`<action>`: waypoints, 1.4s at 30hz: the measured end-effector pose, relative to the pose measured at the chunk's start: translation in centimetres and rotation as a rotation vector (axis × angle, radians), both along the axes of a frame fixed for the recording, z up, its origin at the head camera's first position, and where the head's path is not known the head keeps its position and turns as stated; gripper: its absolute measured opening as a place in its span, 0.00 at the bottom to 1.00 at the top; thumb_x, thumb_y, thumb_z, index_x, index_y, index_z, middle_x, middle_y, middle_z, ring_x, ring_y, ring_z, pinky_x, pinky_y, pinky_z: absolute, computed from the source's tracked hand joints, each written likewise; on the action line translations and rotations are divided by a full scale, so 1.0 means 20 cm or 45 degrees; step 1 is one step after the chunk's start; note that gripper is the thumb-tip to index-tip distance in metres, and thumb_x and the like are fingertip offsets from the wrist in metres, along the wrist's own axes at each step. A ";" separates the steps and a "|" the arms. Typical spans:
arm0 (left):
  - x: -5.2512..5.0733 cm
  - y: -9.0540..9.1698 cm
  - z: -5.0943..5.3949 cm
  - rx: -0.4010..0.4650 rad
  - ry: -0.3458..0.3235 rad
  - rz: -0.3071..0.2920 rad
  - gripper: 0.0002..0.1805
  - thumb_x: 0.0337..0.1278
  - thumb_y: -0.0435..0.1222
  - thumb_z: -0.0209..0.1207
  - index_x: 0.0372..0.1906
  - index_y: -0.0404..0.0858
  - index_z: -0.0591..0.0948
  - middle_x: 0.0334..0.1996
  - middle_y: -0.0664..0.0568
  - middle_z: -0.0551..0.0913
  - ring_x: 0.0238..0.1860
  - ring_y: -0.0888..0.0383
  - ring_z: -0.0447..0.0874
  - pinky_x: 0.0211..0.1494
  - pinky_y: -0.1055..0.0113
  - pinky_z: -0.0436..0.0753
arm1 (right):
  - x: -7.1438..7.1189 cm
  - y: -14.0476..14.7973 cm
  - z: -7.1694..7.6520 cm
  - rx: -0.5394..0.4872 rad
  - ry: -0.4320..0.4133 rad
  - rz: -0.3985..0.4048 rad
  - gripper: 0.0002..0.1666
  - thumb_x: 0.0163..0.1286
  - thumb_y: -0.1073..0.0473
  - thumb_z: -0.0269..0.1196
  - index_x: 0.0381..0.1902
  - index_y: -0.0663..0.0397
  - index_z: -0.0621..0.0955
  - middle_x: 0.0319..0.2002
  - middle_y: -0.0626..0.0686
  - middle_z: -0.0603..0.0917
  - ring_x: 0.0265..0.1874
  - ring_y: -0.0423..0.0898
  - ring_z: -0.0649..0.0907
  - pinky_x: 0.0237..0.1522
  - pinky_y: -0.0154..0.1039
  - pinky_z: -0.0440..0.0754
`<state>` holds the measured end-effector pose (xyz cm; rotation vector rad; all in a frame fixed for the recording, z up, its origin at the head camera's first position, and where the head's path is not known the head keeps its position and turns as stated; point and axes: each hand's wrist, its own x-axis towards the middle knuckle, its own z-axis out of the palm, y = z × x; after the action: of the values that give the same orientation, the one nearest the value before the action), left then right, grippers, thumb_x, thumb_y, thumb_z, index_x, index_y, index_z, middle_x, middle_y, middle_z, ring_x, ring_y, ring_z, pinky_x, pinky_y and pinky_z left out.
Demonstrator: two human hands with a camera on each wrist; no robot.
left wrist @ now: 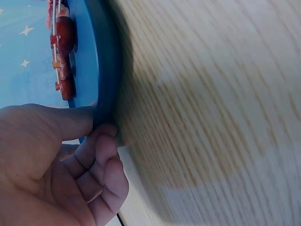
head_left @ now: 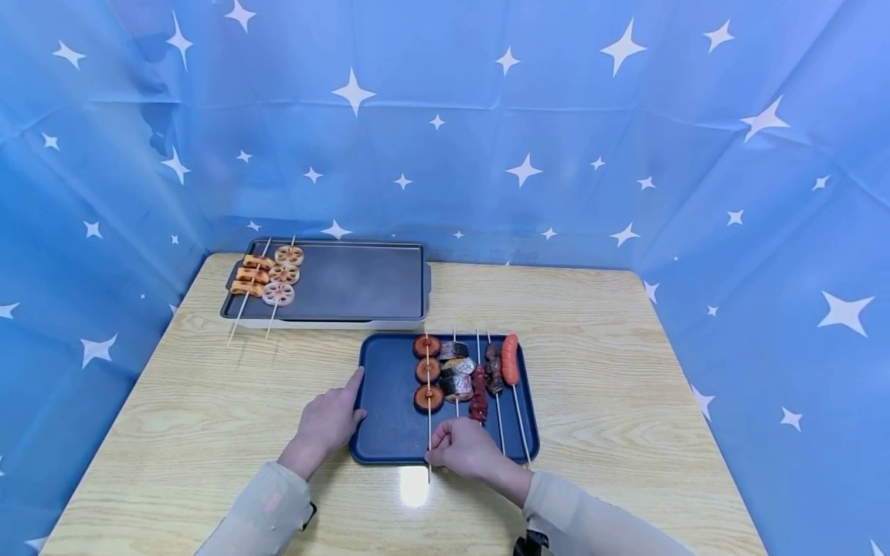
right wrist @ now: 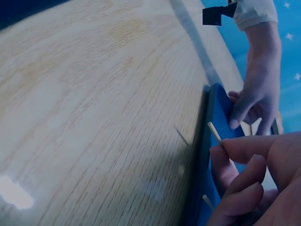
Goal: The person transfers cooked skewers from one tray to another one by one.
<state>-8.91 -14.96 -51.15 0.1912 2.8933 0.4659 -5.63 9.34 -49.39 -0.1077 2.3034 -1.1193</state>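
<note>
My left hand (head_left: 328,421) holds the left edge of a blue tray (head_left: 382,409); in the left wrist view its thumb lies over the rim, with the other fingers curled below. With thumb and forefinger, my right hand (head_left: 469,446) pinches the stick of a skewer of round brown slices (head_left: 428,398), low down near the tray's front edge. To the right on the tray lie a skewer of dark-skinned chunks (head_left: 456,383), a dark red meat skewer (head_left: 478,390), a brown meat skewer (head_left: 494,369) and a sausage skewer (head_left: 511,359). My right hand hides some stick ends.
A dark griddle plate (head_left: 361,278) stands at the table's back left. On its left side lie a lotus root skewer (head_left: 283,273) and a skewer of browned yellow pieces (head_left: 253,276), sticks overhanging the front. A blue starry curtain (head_left: 445,154) rises behind the wooden table (head_left: 612,371).
</note>
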 end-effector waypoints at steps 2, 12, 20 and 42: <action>0.00 0.00 0.00 0.000 -0.005 0.002 0.39 0.58 0.41 0.65 0.73 0.38 0.63 0.38 0.42 0.87 0.31 0.48 0.85 0.28 0.56 0.78 | 0.00 0.00 0.00 0.014 0.014 0.006 0.08 0.56 0.58 0.71 0.26 0.51 0.80 0.21 0.45 0.80 0.20 0.40 0.76 0.23 0.35 0.71; 0.00 0.00 0.01 -0.004 -0.005 0.004 0.39 0.57 0.41 0.65 0.73 0.38 0.64 0.37 0.43 0.87 0.30 0.49 0.84 0.28 0.56 0.78 | -0.03 0.03 0.02 0.075 0.141 0.037 0.09 0.56 0.56 0.70 0.30 0.51 0.80 0.21 0.45 0.81 0.21 0.39 0.77 0.24 0.35 0.72; 0.00 -0.01 0.00 -0.010 0.000 0.007 0.40 0.57 0.41 0.66 0.73 0.39 0.64 0.37 0.42 0.87 0.30 0.48 0.84 0.27 0.56 0.77 | -0.08 0.09 0.09 0.007 0.214 0.013 0.05 0.61 0.58 0.67 0.30 0.50 0.81 0.23 0.45 0.82 0.20 0.39 0.77 0.24 0.35 0.73; 0.00 0.00 0.01 -0.002 -0.004 0.006 0.39 0.58 0.42 0.65 0.73 0.39 0.64 0.36 0.43 0.87 0.29 0.49 0.84 0.25 0.58 0.76 | -0.36 0.50 0.29 0.246 0.407 -0.219 0.09 0.66 0.55 0.63 0.41 0.53 0.81 0.33 0.52 0.83 0.25 0.43 0.76 0.28 0.37 0.71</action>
<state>-8.96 -15.02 -51.04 0.1837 2.8918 0.4646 -12.75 19.43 -43.68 -0.0149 2.7381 -1.0140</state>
